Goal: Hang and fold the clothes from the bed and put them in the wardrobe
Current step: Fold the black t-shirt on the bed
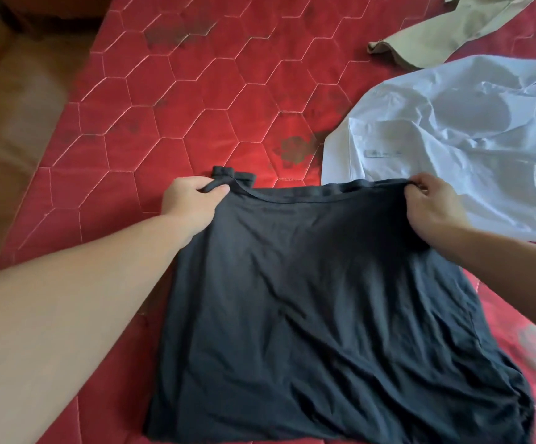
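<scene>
A black garment (318, 302) lies spread over the red quilted mattress (170, 100), folded into a rough rectangle. My left hand (189, 203) pinches its far left corner, where a small folded end sticks out. My right hand (433, 206) grips the far right corner, fingers curled over the top edge. A crumpled white shirt (452, 139) lies on the bed to the right, its near edge tucked behind the black garment. A khaki garment (446, 30) lies at the far right of the bed.
The mattress has dark stains near its middle and far side. Its left edge drops to a brown floor (13, 116). A dark brown piece of furniture (55, 11) stands at the top left.
</scene>
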### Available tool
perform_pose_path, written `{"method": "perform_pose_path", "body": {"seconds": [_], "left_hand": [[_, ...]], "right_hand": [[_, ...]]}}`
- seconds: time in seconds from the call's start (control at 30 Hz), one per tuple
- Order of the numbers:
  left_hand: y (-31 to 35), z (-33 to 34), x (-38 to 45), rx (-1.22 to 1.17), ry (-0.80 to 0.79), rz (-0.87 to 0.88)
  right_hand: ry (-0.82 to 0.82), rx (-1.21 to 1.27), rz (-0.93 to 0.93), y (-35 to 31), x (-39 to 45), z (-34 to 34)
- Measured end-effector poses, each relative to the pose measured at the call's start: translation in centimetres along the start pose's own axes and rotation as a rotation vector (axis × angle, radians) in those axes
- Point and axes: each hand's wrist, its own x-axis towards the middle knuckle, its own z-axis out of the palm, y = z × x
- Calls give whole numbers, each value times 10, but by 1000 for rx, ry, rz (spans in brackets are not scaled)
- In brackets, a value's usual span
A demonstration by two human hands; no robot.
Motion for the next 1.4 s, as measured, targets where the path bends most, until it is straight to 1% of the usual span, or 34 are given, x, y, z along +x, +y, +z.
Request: {"method": "perform_pose_path", "body": {"seconds": [0.1,0.27,0.33,0.5,0.6,0.67,0.73,0.83,0.93,1.03,1.1,1.17,1.2,1.3,1.4], "left_hand": [[0,1,4,-42,20,2],[5,6,13,-60,-20,-80],[7,8,14,-18,-18,-93],[11,6,9,166,-1,47],[9,0,1,149,60,229],[8,-6,-4,115,32,304],[8,-12,-7,34,-74,273],[9,-18,-3,-83,-250,124],[5,-14,8,10,-302,25],[-3,-3,14,141,-211,1],[-2,2,13,161,-85,-2],[0,2,11,150,47,9],[0,0,11,149,87,28],[-1,-6,15,144,136,92],[-3,-4,19,170,120,20]], "right_hand": [[73,66,-49,0,2,2],[14,-43,-13,1,5,5],[4,-56,0,0,6,6],[5,-107,5,1,8,7],[3,-98,3,1,8,6],[13,-66,-7,2,6,6],[45,-14,-19,3,2,6],[131,47,-27,0,-3,3],[150,35,-44,-4,2,3],[121,-64,-36,-5,9,7],[119,-111,-32,-3,11,10],[148,-97,-40,-1,10,10],[165,-73,-45,-2,10,10],[204,-18,-73,-6,12,7],[230,-49,-123,-9,17,7]]}}
